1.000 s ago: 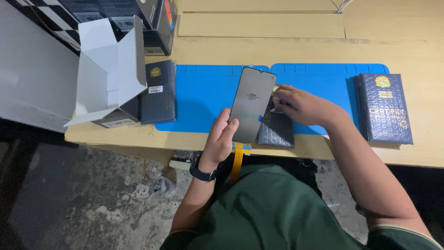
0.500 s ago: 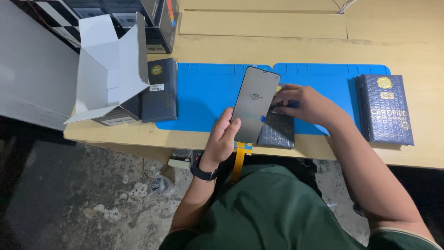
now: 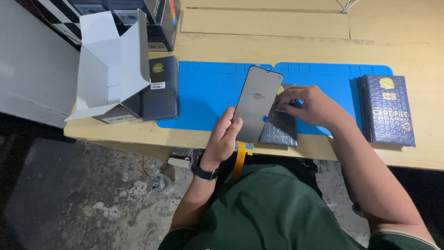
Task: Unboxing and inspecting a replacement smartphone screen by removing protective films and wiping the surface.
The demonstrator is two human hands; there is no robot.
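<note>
Pouch (image 3: 280, 127) on mat (image 3: 203, 92): left part hidden behind screen (image 3: 256, 103), top under right hand (image 3: 312, 107). Right fingertips' grip unclear. Left hand (image 3: 224, 139) palm hidden, fingers wrap screen's lower edge. Print on screen too small to tell. Boxes (image 3: 157, 23) at table's far left corner cut by top edge. Orange ribbon (image 3: 239, 159) lower end lost against shirt.

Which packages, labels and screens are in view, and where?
Phone screen panel: dark rectangle, held in left hand.
Bubble pouch: dark, under right hand.
Dark blue packs: far right, gold emblem.
Open white box: left.
Dark pack: beside box, white label.
</note>
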